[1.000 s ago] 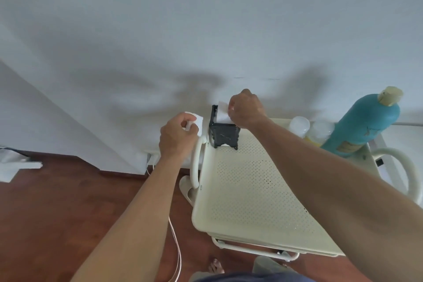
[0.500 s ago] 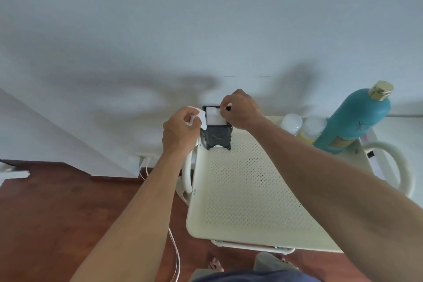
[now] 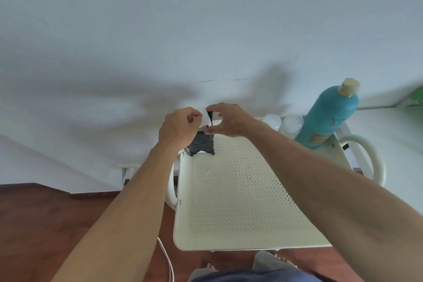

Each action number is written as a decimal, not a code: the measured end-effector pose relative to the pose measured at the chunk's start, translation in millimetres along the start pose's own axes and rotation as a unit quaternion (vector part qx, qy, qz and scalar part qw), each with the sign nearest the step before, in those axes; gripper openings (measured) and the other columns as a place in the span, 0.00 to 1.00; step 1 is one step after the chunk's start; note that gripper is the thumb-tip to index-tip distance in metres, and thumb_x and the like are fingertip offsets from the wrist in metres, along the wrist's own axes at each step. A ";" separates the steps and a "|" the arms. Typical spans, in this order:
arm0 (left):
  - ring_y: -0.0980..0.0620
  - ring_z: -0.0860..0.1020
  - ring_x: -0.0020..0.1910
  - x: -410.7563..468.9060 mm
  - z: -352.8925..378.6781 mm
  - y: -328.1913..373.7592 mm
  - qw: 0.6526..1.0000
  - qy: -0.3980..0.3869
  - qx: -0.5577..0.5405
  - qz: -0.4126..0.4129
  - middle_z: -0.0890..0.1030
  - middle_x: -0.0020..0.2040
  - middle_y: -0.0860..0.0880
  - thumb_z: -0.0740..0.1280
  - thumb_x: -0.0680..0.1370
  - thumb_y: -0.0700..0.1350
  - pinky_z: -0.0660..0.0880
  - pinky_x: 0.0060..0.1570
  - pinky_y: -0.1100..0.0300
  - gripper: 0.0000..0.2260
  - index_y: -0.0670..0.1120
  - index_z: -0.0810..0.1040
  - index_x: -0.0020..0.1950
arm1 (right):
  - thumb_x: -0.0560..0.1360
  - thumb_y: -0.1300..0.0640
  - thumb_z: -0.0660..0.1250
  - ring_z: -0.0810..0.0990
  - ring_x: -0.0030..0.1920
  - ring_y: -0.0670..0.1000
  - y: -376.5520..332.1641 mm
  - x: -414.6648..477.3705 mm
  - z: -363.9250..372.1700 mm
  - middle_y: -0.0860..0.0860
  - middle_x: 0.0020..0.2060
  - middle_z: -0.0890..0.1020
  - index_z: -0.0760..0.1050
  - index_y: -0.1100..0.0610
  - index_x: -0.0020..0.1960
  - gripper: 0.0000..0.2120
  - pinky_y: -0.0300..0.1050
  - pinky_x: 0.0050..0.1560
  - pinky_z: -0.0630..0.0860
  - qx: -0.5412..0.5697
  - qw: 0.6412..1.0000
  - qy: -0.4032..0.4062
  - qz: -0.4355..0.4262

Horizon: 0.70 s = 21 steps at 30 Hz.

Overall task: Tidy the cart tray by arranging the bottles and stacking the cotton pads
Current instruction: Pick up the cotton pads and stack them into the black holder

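since the earlier frame the right hand has lifted off the black holder, fingers now spread, reaching for the cotton pad pinched in the left hand above it. risk: a fumbled handover drops the pad off the tray. holder contents hidden; bottles stand at the far corner.

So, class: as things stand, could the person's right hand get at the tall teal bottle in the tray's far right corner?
Probably yes. The right hand hovers open over the black holder. Only bare perforated tray lies between it and the teal bottle; the two white jars stand beside the route.
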<state>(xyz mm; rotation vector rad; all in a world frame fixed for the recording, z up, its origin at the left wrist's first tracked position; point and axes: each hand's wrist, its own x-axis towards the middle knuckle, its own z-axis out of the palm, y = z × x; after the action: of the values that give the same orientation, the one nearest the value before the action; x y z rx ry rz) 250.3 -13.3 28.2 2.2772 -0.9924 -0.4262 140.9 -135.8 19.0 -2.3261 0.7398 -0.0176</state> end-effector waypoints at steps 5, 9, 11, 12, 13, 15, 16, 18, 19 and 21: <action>0.50 0.77 0.44 4.2 -5.1 -7.2 0.993 -0.041 0.111 0.004 0.77 0.42 0.55 0.64 0.75 0.48 0.72 0.40 0.59 0.08 0.59 0.81 0.46 | 0.68 0.46 0.74 0.70 0.68 0.52 1.7 0.2 1.3 0.50 0.69 0.72 0.67 0.51 0.71 0.34 0.50 0.67 0.68 0.012 1.000 0.001 0.002; 0.50 0.74 0.44 8.5 -5.6 -1.4 0.986 0.005 0.160 0.035 0.71 0.47 0.51 0.67 0.74 0.47 0.69 0.40 0.56 0.06 0.57 0.81 0.47 | 0.69 0.46 0.74 0.69 0.69 0.52 2.7 0.5 1.8 0.49 0.69 0.72 0.66 0.50 0.71 0.34 0.52 0.68 0.67 0.016 1.000 -0.001 0.004; 0.50 0.74 0.45 10.2 -6.9 1.3 0.985 0.017 0.167 0.047 0.71 0.49 0.51 0.68 0.73 0.49 0.69 0.40 0.56 0.06 0.56 0.81 0.49 | 0.69 0.46 0.74 0.69 0.69 0.52 2.7 0.2 2.2 0.49 0.69 0.71 0.66 0.50 0.72 0.34 0.52 0.68 0.67 0.020 1.000 0.000 0.003; 0.50 0.75 0.46 11.0 -7.5 2.7 0.983 0.016 0.172 0.053 0.71 0.49 0.51 0.69 0.73 0.50 0.70 0.41 0.56 0.07 0.56 0.81 0.50 | 0.69 0.46 0.74 0.69 0.69 0.52 2.7 -0.1 2.5 0.49 0.69 0.71 0.66 0.50 0.72 0.34 0.52 0.68 0.67 0.022 1.000 0.000 0.004; 0.49 0.75 0.47 11.9 -7.5 4.3 0.982 0.013 0.180 0.056 0.73 0.50 0.51 0.69 0.73 0.51 0.70 0.42 0.56 0.08 0.57 0.81 0.51 | 0.69 0.46 0.74 0.69 0.69 0.52 2.9 -0.5 2.5 0.49 0.69 0.71 0.66 0.50 0.72 0.34 0.52 0.68 0.67 0.024 1.000 -0.001 0.004; 0.48 0.77 0.50 14.1 -6.6 7.5 0.979 0.003 0.198 0.048 0.76 0.50 0.51 0.70 0.72 0.53 0.71 0.43 0.56 0.09 0.57 0.81 0.52 | 0.69 0.46 0.74 0.69 0.69 0.52 3.5 -0.5 2.7 0.49 0.70 0.71 0.66 0.50 0.72 0.34 0.52 0.68 0.67 0.026 1.000 -0.001 0.005; 0.48 0.77 0.51 14.9 -5.5 9.0 0.979 -0.005 0.202 0.036 0.78 0.50 0.52 0.70 0.71 0.53 0.70 0.42 0.56 0.10 0.57 0.82 0.52 | 0.69 0.46 0.74 0.69 0.69 0.52 3.6 -0.5 2.7 0.49 0.70 0.71 0.66 0.50 0.72 0.34 0.52 0.68 0.67 0.027 1.000 -0.001 0.005; 0.48 0.78 0.50 16.8 -2.9 9.7 0.978 -0.023 0.205 0.004 0.81 0.50 0.53 0.71 0.70 0.52 0.69 0.42 0.58 0.12 0.58 0.82 0.53 | 0.69 0.46 0.74 0.69 0.69 0.52 4.0 -0.2 3.3 0.49 0.69 0.71 0.66 0.49 0.72 0.34 0.51 0.68 0.67 0.031 1.000 -0.001 0.007; 0.47 0.79 0.49 17.4 -1.5 9.0 0.978 -0.030 0.207 -0.006 0.82 0.50 0.52 0.71 0.70 0.52 0.69 0.41 0.58 0.12 0.59 0.82 0.53 | 0.69 0.47 0.74 0.69 0.69 0.52 4.1 -0.2 3.7 0.49 0.70 0.71 0.66 0.49 0.72 0.34 0.51 0.68 0.67 0.032 0.999 -0.001 0.007; 0.46 0.80 0.48 17.8 1.1 6.9 0.976 -0.036 0.215 -0.014 0.83 0.49 0.50 0.70 0.72 0.52 0.69 0.41 0.58 0.11 0.59 0.82 0.53 | 0.69 0.47 0.74 0.69 0.69 0.52 4.6 -0.8 4.7 0.49 0.70 0.71 0.65 0.49 0.72 0.34 0.51 0.68 0.67 0.035 0.999 -0.001 0.009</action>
<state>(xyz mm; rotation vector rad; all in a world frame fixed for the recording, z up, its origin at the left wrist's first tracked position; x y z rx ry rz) 257.8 -30.6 30.9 2.6785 -1.1820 -0.3301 139.0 -135.4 12.7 -2.2530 0.7468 -0.0330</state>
